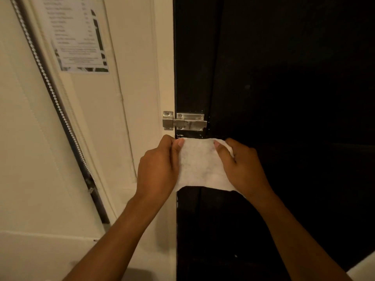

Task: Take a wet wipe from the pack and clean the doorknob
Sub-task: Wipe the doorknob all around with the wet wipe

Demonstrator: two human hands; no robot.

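Both hands are clamped on the wet wipe point(199, 165). The left hand point(157, 169) pinches its upper left corner between thumb and curled fingers, and the right hand point(242, 165) pinches the upper right corner the same way, thumb on the near face. Held so, the wipe is stretched flat between them, its long axis running left to right, its lower edge hanging free in front of the dark door point(284, 78).

What the coming move turns on is what lies just above the wipe's top edge — a metal sliding latch point(184, 121), mounted crosswise, its keeper on the pale door frame point(142, 98) and its bolt plate on the door. It lies up and slightly left of the midpoint between the hands, near but apart from the wipe. The left hand is the nearer of the two, sitting almost directly below the keeper.

No round doorknob shows anywhere in view; the door is very dark and the wipe hides the stretch behind it, so a knob may lie there unseen, or the latch may be the thing meant. The pack is not in view. On the wall to the left hang a printed notice point(79, 35) and a ribbed metal hose point(52, 92).
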